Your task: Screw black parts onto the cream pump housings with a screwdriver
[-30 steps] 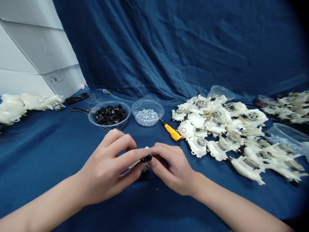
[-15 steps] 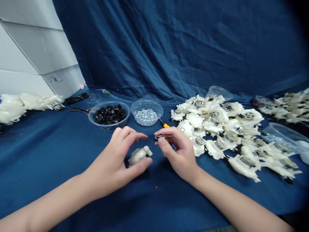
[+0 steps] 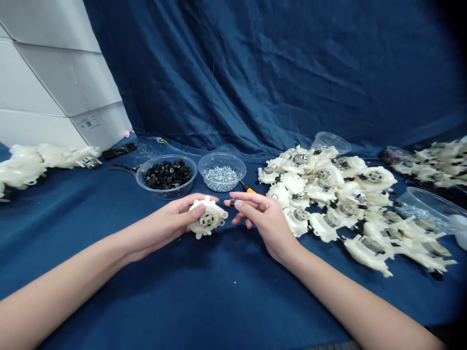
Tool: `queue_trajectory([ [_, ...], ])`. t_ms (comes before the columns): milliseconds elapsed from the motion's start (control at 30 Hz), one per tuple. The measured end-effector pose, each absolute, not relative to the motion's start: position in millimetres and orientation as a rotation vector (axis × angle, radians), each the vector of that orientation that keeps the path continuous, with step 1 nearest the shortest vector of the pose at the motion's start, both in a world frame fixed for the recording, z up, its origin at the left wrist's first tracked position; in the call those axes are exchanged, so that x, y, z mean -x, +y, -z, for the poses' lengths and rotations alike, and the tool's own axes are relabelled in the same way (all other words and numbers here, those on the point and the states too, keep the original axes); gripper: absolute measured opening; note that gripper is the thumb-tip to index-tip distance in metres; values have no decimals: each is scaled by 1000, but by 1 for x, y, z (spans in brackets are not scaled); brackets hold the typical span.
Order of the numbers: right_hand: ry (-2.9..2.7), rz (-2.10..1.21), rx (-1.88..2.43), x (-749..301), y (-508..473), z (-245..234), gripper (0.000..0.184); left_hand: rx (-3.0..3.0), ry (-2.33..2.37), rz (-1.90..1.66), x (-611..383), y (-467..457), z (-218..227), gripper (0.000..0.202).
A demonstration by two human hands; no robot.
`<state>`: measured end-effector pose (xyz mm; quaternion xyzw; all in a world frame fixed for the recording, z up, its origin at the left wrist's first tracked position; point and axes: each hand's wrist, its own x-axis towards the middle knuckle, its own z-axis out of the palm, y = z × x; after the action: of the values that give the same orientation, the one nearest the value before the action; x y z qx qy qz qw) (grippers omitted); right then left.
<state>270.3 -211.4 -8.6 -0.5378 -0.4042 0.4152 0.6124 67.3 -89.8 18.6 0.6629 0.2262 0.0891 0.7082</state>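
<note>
Both our hands are raised close together over the blue cloth (image 3: 233, 296); our left hand (image 3: 160, 227) cradles a white plastic housing (image 3: 207, 218), its fingers (image 3: 193, 210) curled around the edge, with the round metal-and-black centre facing up; our right hand (image 3: 264, 221) sits just beside it, its fingers (image 3: 239, 204) pinched narrow on a small black piece (image 3: 232, 202); beyond them, two clear bowls stand side by side, one bowl of black parts (image 3: 167, 194) and one bowl of silver screws (image 3: 221, 158); a yellow-handled screwdriver (image 3: 248, 188) lies mostly hidden behind our right hand; a heap of similar white housings (image 3: 321, 194) spreads across the cloth to our right; more white housings (image 3: 36, 161) lie far left, near a white cardboard box (image 3: 54, 82).
</note>
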Motion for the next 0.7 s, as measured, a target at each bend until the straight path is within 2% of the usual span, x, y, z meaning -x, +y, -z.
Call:
queue_trajectory([
  [133,-897,-956,1237,-272,-212,10,27,-1160,416,-206,-65,-91,-11,42],
  [467,-830,-946,1226,-267,-212,8,29,-1009,386,-494,-71,-88,-5,30],
  [700,-894,-998,1201,-266,-210,10,27,-968,581,-438,-74,-93,-12,42],
])
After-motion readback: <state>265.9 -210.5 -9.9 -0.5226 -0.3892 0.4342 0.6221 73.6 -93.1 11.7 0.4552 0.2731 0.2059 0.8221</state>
